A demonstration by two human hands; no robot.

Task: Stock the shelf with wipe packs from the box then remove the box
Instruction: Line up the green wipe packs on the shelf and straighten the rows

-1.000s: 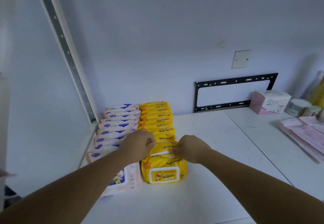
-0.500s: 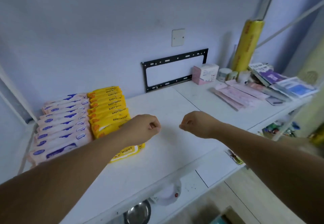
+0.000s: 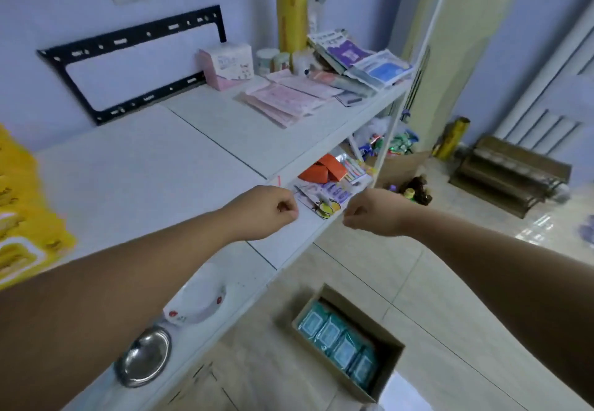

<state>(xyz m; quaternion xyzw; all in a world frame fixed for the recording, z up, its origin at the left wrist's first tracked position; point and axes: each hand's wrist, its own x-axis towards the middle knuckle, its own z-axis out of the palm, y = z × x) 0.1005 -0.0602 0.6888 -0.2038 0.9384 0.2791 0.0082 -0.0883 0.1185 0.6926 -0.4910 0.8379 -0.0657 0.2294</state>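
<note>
Below the shelf [image 3: 144,169], box [image 3: 389,366] long axis upper-left to lower-right, wipe packs [image 3: 337,341] rowed inside, left hand [image 3: 266,211], right hand [image 3: 369,214], fingers curled, empty.

The shelf [image 3: 135,179] was seen to be made of smooth, matt white board. The box [image 3: 390,367] was formed of plain brown cardboard, dull in finish, and the teal wipe packs [image 3: 337,336] in it were wrapped in shiny plastic film. The yellow wipe packs [image 3: 22,218] were likewise covered in glossy film. A bowl [image 3: 143,356] of polished metal was noted, a wall bracket [image 3: 135,34] was finished in matt black metal, and the floor [image 3: 450,269] was laid in pale, reflective tiles.
</note>
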